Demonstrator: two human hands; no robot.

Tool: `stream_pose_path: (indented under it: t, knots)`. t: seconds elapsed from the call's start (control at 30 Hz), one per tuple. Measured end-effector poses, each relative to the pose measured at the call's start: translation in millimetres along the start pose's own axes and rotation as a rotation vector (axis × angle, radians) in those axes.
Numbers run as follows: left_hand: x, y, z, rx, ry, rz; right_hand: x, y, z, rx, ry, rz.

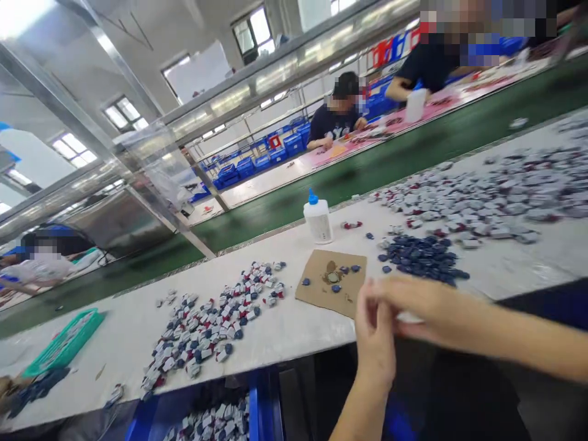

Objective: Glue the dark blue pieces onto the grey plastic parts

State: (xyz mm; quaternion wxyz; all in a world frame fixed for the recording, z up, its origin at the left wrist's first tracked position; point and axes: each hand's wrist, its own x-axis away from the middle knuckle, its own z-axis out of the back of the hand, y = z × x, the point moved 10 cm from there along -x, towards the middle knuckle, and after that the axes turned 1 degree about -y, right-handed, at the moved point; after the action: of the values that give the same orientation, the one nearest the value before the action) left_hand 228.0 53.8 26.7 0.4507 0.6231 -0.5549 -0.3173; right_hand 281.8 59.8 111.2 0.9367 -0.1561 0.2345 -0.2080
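My left hand (375, 337) and my right hand (413, 300) meet in front of the table edge, fingers bent and pressed together. A bit of something pale shows between them, but the fingers cover it and it is too blurred to name. Just beyond lies a piece of brown cardboard (316, 291) with a patch of glue-like stuff (332, 277) and several small dark blue pieces on it. A pile of dark blue pieces (420, 258) sits past my right hand. Behind the cardboard stands a white squeeze bottle (318, 222) with a blue nozzle.
Grey-white and red pieces (496, 190) spread over the right of the white table (294, 340). Assembled-looking pieces (215, 327) are heaped left, above a blue bin (252, 407) of similar ones. A green basket (68, 343) stands far left. Beyond a green strip (266, 205), people work.
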Motion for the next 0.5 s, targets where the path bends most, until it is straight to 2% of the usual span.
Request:
stream_pose_path:
  t: [0.03,0.1,0.17,0.2,0.27,0.33,0.4,0.5]
  knots:
    - [8.7,-5.6,8.4,-0.022,-0.017,0.029,6.9,-20.6,-14.4,0.001,0.000,0.019]
    - [20.9,-21.5,29.5,-0.038,-0.033,0.113,13.0,-38.4,-35.3,0.027,-0.008,0.034]
    - [24.6,-28.7,63.1,0.013,0.038,0.147,12.7,-27.4,-41.1,0.107,0.003,0.010]
    - [23.8,-26.0,84.5,0.055,0.109,0.126,11.2,-11.4,-39.3,0.173,0.017,-0.034]
    - [19.1,-15.4,125.4,0.135,0.241,0.076,7.7,36.0,-34.3,0.340,0.014,-0.193]
    - [8.9,-1.5,152.4,0.153,0.293,0.031,5.2,87.3,-35.7,0.473,-0.065,-0.361]
    - [-4.9,12.6,165.2,0.091,0.316,-0.015,1.5,122.3,-42.5,0.513,-0.153,-0.429]
    - [-23.1,29.4,166.6,-0.052,0.385,-0.090,-4.2,146.0,-42.8,0.534,-0.190,-0.456]
